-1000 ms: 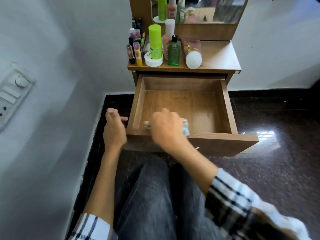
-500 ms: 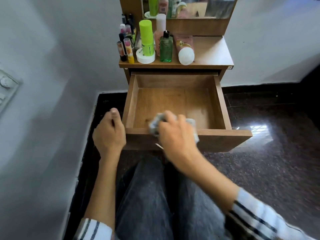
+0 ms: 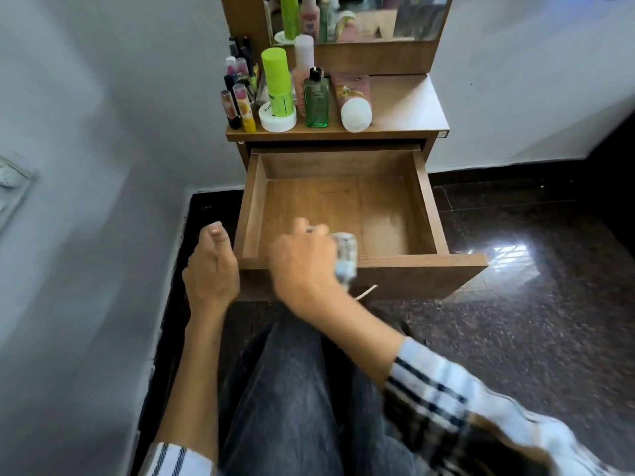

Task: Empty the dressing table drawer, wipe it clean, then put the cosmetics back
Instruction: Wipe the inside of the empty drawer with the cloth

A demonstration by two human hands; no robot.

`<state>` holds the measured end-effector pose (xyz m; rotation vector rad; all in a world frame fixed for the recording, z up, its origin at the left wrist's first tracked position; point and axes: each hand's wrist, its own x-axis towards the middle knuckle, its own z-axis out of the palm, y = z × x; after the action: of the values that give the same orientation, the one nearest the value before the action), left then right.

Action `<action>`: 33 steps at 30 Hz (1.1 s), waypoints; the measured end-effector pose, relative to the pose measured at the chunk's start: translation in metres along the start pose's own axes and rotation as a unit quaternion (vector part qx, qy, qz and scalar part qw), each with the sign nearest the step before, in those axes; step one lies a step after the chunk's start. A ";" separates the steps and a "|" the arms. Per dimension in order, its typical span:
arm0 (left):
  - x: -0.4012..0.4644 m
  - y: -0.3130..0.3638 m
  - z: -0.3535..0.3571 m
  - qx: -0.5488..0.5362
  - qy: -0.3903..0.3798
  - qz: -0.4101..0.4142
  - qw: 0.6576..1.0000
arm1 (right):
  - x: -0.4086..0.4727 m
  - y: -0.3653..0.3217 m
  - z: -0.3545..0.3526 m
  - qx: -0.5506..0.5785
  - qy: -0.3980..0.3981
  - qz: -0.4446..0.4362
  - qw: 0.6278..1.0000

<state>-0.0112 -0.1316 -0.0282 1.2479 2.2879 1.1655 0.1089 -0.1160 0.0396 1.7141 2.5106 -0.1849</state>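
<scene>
**Drawer emptied, wiping underway**

The drawer (image 3: 330,214) stands pulled out and bare inside. The right hand (image 3: 302,266) grips a cloth (image 3: 345,259) at the drawer's front edge, near its left corner. The left hand (image 3: 211,269) hovers loosely curled, holding nothing, beside that corner. The cosmetics (image 3: 292,94) crowd the table's (image 3: 405,108) left front edge, not yet returned.
</scene>
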 end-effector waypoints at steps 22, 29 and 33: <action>-0.022 0.014 0.006 0.170 0.021 0.021 0.985 | -0.033 0.070 0.055 0.131 0.214 -0.002 0.968; -0.019 0.012 0.003 0.170 0.000 0.028 0.985 | -0.056 0.172 0.047 0.130 0.250 0.174 0.943; -0.019 0.008 0.003 0.176 -0.019 0.033 0.984 | -0.045 0.172 0.037 0.077 0.177 0.195 0.962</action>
<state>0.0059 -0.1426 -0.0263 1.4621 2.5164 0.7658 0.2853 -0.1009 0.0014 2.4570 2.3566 -0.0423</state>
